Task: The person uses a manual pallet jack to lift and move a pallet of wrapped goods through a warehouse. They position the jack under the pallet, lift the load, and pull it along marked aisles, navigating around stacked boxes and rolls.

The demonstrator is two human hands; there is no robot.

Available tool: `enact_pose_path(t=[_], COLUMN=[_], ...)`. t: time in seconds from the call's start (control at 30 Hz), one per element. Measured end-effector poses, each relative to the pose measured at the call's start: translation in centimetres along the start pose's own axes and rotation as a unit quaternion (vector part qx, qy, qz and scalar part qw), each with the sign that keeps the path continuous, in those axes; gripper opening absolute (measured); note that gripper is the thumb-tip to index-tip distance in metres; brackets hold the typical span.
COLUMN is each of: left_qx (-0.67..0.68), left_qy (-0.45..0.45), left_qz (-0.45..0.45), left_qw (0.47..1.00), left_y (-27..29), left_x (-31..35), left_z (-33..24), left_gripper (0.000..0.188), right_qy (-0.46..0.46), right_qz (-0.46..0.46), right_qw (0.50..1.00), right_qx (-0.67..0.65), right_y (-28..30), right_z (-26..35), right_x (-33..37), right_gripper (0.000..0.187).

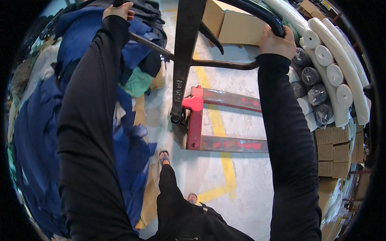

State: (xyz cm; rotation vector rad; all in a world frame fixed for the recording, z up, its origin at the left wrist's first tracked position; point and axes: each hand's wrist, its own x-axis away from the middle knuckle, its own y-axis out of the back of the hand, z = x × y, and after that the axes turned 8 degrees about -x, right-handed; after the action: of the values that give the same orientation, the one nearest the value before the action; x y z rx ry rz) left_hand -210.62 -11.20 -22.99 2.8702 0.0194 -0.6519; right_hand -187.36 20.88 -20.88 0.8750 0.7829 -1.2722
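"Head view, first entry, as I stand here: what is in the hands?"

"Pallet jack, one: red frame, two worn forks. Its black loop handle is held at both sides. Left hand: fingers curled round the left side. Right hand: fingers wrapped round the right bend."

"How does the jack lie from the fingers?"

"Frame and forks at floor level, below and between them; the tiller post joins frame to handle. The forks' long axis runs crosswise, toward the person's right, so the right hand is nearer them. The right sleeve hides their tips."

"Surroundings?"

"Left of the jack: navy fabric heap, green cloth. Right of it: white rolls, several; dark plastic-wrapped rolls; brown cartons, stacked. Beyond it: large cardboard box. Beneath the forks: yellow floor line."
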Motion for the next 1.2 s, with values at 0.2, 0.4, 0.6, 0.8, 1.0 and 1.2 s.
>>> enact_pose_path(t=[0.2, 0.4, 0.6, 0.8, 1.0, 1.2], left_qx=[0.096, -0.295, 0.155, 0.584, 0.722, 0.738], left_qy=[0.000, -0.066, -0.041, -0.032, -0.050, -0.060], left_qz=[-0.005, 0.048, 0.325, 0.595, 0.544, 0.538], left_qw=[0.995, 0.952, 0.932, 0.552, 0.424, 0.402], left_y=[-10.3, -20.9, -23.3, -23.1, -28.3, -34.2], left_x=[-14.6, -26.9, -16.6, -10.7, -18.7, -29.2], left_z=[3.6, 5.8, 0.9, -7.9, -7.7, 1.1], left_gripper=[0.018, 0.045, 0.048, 0.030, 0.029, 0.030], right_qy=[-0.021, -0.069, -0.029, -0.074, -0.075, -0.154], right_qz=[-0.017, -0.031, -0.064, -0.046, -0.045, -0.029], right_qw=[0.999, 0.992, 0.990, 0.990, 0.989, 0.987], right_qx=[0.041, 0.104, 0.120, 0.112, 0.120, -0.033], right_y=[-11.8, -20.0, -25.9, -32.3, -36.5, -39.3], right_z=[-5.4, -12.8, -22.6, -30.4, -39.2, -47.8], right_x=[-6.7, -10.7, -15.4, -19.4, -23.5, -27.1], right_gripper=[0.018, 0.015, 0.019, 0.018, 0.022, 0.028])
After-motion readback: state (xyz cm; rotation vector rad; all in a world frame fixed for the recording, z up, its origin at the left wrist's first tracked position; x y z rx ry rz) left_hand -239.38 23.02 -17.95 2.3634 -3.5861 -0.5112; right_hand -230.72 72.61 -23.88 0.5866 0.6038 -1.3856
